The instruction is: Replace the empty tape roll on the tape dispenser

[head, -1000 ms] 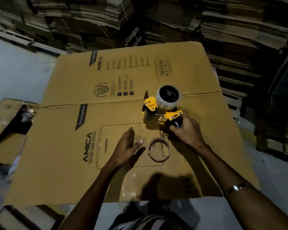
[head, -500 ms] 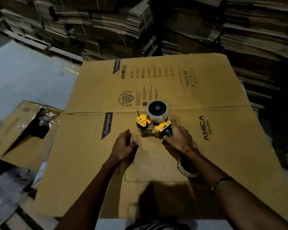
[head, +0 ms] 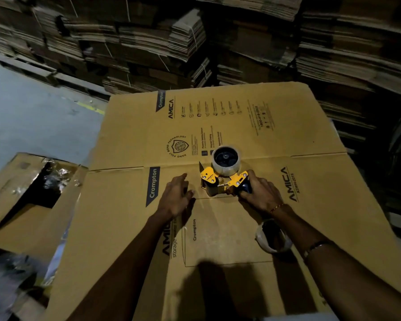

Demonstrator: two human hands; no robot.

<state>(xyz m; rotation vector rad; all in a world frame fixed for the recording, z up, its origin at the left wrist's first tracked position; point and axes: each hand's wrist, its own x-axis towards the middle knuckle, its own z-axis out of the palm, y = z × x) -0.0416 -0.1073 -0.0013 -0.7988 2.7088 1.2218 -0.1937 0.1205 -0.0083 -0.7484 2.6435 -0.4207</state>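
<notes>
Looks like you're most of the way there: a clear, glossy tape roll (head: 226,163) already sits on the hub of the yellow tape dispenser (head: 222,181), which stands on the flattened cardboard box (head: 287,126) right in front of you. Your right hand (head: 259,193) is wrapped around the dark handle, fingers curled tight on it, while your left hand (head: 177,198) lies flat and loosely spread on the cardboard just beside the dispenser's front, not touching it as far as I can tell. What I'd guess is left is threading the tape end through the roller to the blade; I can't see if that's done. Another roll (head: 272,237) lies under your right forearm, thin-walled and pale, so probably the empty one, though it's partly hidden. The matte brown cardboard is creased across the middle.
</notes>
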